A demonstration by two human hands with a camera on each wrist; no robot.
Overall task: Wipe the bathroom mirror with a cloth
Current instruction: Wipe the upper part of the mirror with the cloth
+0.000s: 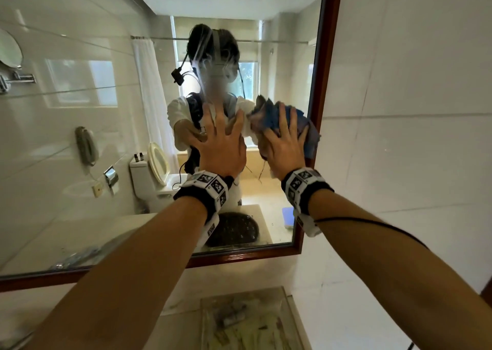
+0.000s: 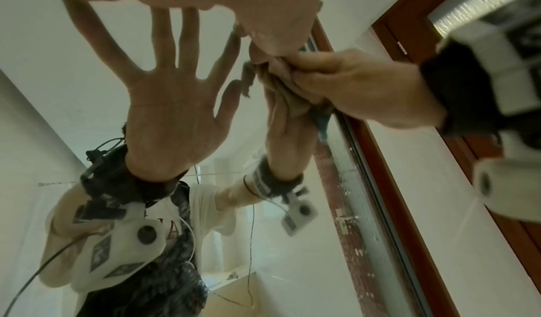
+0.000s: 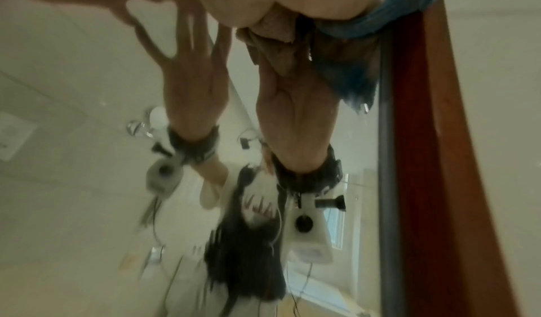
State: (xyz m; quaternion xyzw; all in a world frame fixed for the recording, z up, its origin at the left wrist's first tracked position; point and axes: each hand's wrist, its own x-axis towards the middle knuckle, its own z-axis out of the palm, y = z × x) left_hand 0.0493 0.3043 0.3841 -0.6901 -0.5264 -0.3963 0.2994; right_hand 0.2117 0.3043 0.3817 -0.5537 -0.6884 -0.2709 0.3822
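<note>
At centre frame, the left hand [image 1: 222, 147] lies flat with fingers spread on the glass of the large wall mirror with a dark red-brown wooden frame [image 1: 323, 83]. Just right of it, the right hand [image 1: 286, 147] presses a bunched blue and tan cloth [image 1: 269, 116] against the glass near the frame's right edge, fingers spread over the bundle.

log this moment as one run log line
left hand: flat on mirror | right hand: presses blue cloth near right frame
</note>
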